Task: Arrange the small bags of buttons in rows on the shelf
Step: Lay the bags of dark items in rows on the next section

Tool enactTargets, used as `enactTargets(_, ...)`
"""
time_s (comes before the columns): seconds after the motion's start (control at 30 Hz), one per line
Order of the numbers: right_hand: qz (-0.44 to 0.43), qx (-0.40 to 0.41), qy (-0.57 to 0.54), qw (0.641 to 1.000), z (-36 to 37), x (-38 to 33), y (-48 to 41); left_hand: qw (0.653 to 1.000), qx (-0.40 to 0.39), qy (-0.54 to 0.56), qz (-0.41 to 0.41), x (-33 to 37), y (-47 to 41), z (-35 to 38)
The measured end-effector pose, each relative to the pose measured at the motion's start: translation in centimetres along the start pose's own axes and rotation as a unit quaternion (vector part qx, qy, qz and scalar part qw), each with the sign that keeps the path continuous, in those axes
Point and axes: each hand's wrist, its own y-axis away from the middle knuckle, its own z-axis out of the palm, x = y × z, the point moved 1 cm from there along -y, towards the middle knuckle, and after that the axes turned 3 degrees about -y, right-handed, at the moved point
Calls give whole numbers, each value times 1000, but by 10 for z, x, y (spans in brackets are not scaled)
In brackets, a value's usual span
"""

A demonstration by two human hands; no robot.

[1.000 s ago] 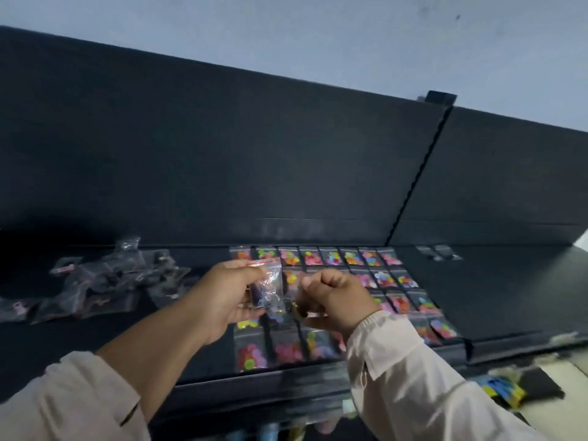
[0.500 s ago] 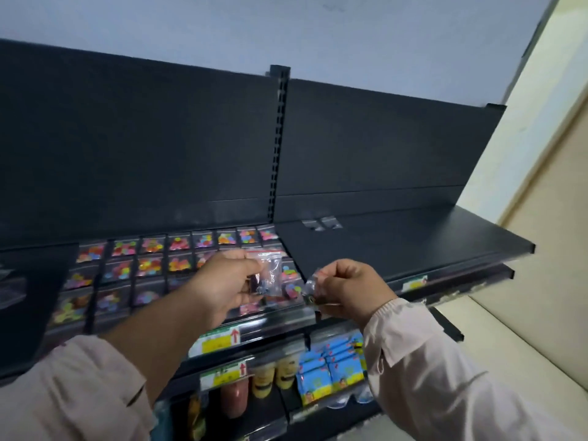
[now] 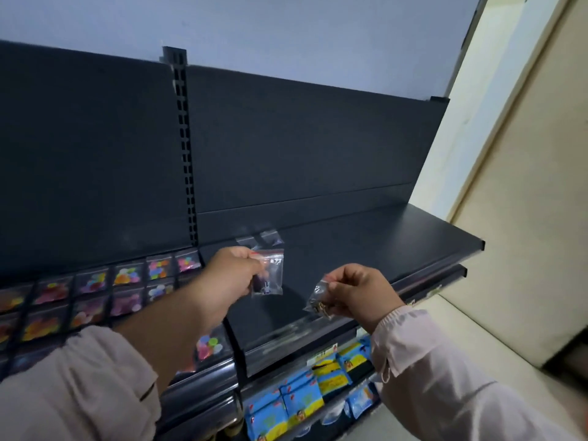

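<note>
My left hand pinches a small clear bag with a red zip strip by its top corner, and the bag hangs upright. My right hand grips a second, crumpled clear bag with small metallic pieces inside. Both bags hang above the dark right shelf. Two small clear bags lie at the back left of that shelf. Rows of bags of coloured buttons cover the left shelf, partly hidden by my left arm.
A slotted upright post divides the two shelf bays. Blue and yellow packets fill the lower shelf under my right hand. A cream wall and door frame stand at the right end of the shelving.
The view has swung right, from the button-filled left shelf to the right shelf. Both hands moved right with their bags and spread apart.
</note>
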Motion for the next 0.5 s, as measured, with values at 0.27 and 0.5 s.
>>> enactTargets(0.27,-15,18,69,997,-27,2,-99,999,-9,-45,17,2,-89,37)
enactTargets(0.5,4,-27,96,995,-48,29,-176,997,13,-80,5,-18,-138,80)
